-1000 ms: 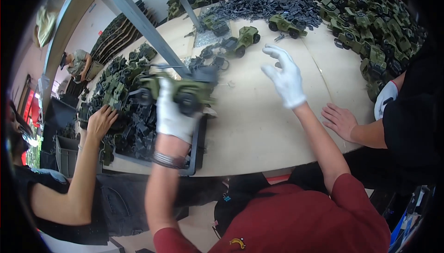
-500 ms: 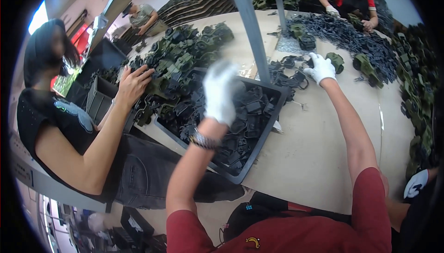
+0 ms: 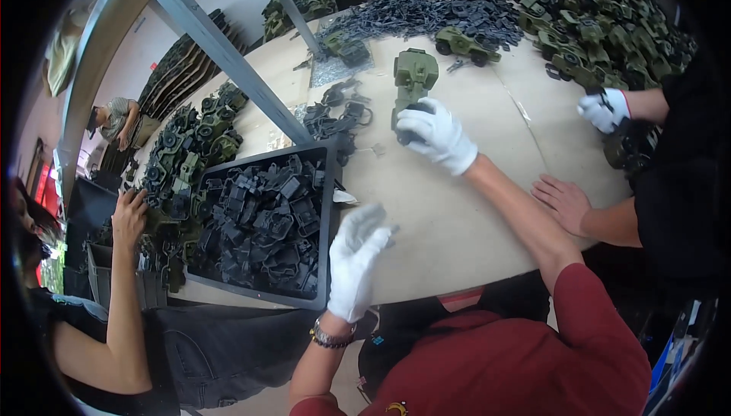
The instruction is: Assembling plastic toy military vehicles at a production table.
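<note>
My white-gloved right hand (image 3: 438, 136) grips the dark wheel end of a green toy jeep (image 3: 416, 73) above the table; its body points away from me. Nearer to me, my gloved left hand (image 3: 356, 260) is raised beside the black bin's right wall, fingers curled and slightly blurred. A small grey bit shows at its fingertips, too smeared to name. The black bin (image 3: 333, 218) holds a heap of dark plastic parts (image 3: 263, 222). A few loose dark frame-like parts (image 3: 339, 115) lie on the table past the bin's far corner.
Green toy vehicles (image 3: 190, 146) pile up beyond the bin, and more (image 3: 601, 28) at far right. Dark small parts (image 3: 426, 16) are heaped at the back. A metal post (image 3: 221, 51) rises behind the bin. Co-workers' hands rest left (image 3: 129, 214) and right (image 3: 563, 201).
The view has swung right. My right hand has taken hold of a toy jeep and brought it nearer. My left hand has moved from over the bin to beside its right wall.
</note>
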### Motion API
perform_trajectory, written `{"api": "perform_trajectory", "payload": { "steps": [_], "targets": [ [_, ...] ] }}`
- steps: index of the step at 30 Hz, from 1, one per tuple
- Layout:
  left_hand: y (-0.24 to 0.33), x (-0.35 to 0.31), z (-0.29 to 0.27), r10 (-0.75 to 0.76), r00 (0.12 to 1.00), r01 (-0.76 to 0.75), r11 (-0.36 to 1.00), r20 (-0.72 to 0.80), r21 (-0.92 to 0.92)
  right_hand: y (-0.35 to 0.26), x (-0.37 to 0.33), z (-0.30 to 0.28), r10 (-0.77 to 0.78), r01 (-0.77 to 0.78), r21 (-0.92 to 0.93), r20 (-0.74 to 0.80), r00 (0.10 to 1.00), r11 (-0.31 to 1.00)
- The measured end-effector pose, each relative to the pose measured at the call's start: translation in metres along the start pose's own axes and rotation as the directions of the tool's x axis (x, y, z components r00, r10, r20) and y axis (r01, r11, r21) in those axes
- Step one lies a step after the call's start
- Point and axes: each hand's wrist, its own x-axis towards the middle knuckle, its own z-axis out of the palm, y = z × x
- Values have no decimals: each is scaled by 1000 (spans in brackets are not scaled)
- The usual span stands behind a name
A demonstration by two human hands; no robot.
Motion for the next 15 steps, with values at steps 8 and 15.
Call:
{"api": "perform_trajectory", "payload": {
  "steps": [8, 15],
  "targets": [
    [-39, 11, -2, 503, 863, -388, 606, 43, 695, -118, -33, -82, 528, -296, 866, 44, 848, 403],
    [-66, 9, 13, 392, 920, -392, 917, 18, 75, -133, -36, -105, -23, 139, 402, -281, 960, 905]
  ]
}}
